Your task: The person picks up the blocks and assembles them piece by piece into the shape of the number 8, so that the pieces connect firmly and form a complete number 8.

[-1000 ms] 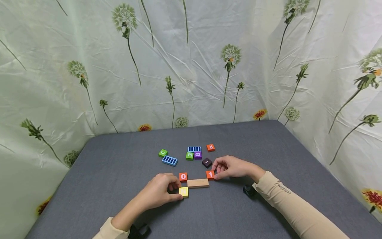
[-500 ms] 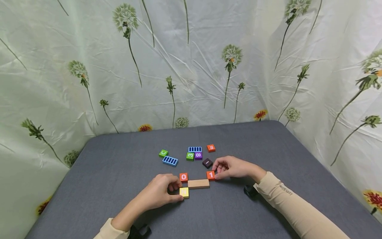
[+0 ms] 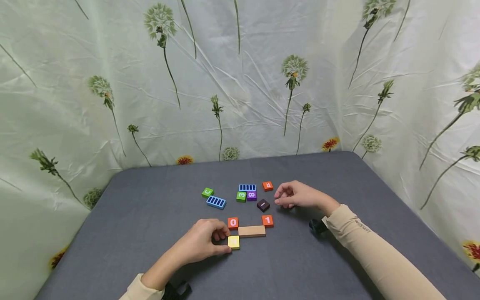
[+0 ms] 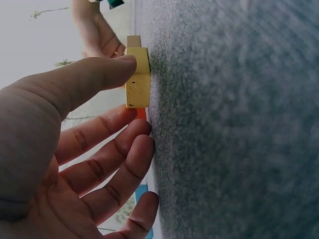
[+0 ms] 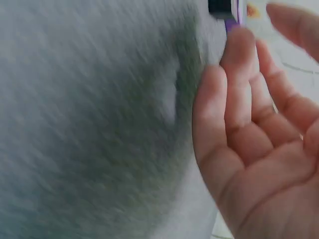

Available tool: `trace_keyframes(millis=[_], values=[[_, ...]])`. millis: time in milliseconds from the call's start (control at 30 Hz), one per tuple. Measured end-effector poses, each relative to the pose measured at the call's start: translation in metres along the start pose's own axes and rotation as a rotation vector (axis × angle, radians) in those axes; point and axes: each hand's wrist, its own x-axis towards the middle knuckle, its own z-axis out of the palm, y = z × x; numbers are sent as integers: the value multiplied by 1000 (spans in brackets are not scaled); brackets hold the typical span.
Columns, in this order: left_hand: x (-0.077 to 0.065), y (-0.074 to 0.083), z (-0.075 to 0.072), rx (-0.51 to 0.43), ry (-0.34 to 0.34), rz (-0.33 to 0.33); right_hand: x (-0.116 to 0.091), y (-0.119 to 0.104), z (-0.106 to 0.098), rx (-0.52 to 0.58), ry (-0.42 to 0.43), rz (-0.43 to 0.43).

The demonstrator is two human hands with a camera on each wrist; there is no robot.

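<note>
Leaving the red 1 tile (image 3: 267,221) behind, the right hand (image 3: 301,195) has shifted toward the worktop's (image 3: 157,208) far edge and now hovers just right of the dark brown tile (image 3: 263,205) with a pale dash. Its fingers are loosely curved, thumb and index tips a little apart, holding nothing. The left hand (image 3: 205,237) hasn't budged: thumb and index finger pinch the yellow tile (image 3: 233,242), whose mark is too pale for me to read.

To my eye, the 1 has been let go as placed, and the dark brown tile now has the person's attention. The yellow tile lies well in from the worktop's left and right edges, at the near left corner of a plain wooden block (image 3: 251,231). The red 0 tile (image 3: 233,223) sits at that block's far left corner, the 1 at its far right.

No container holds any of these; they lie straight on the cloth. Toward the far edge are a green C tile (image 3: 207,192) beside a blue barred tile (image 3: 216,202), then another barred piece (image 3: 247,188) with a green 3 tile (image 3: 241,196) and purple 8 tile (image 3: 251,195) along its near side, and a red R tile (image 3: 268,186).
</note>
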Motion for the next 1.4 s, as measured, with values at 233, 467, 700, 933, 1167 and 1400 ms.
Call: trace_keyframes(millis=[233, 467, 700, 933, 1167, 1400], values=[[0, 1, 0, 1, -10, -12, 15, -4, -6, -219, 195, 61], [1, 1, 0, -2, -8, -10, 30, -13, 0, -322, 289, 144], [1, 1, 0, -6, -4, -9, 42, -17, 7, -348, 334, 179], [0, 0, 0, -10, -1, -3, 49, -19, 12, -385, 349, 202], [0, 0, 0, -16, 6, 9, 50, -19, 11, -404, 350, 184], [0, 0, 0, -13, 17, 19, 47, -17, 7, -421, 326, 161]])
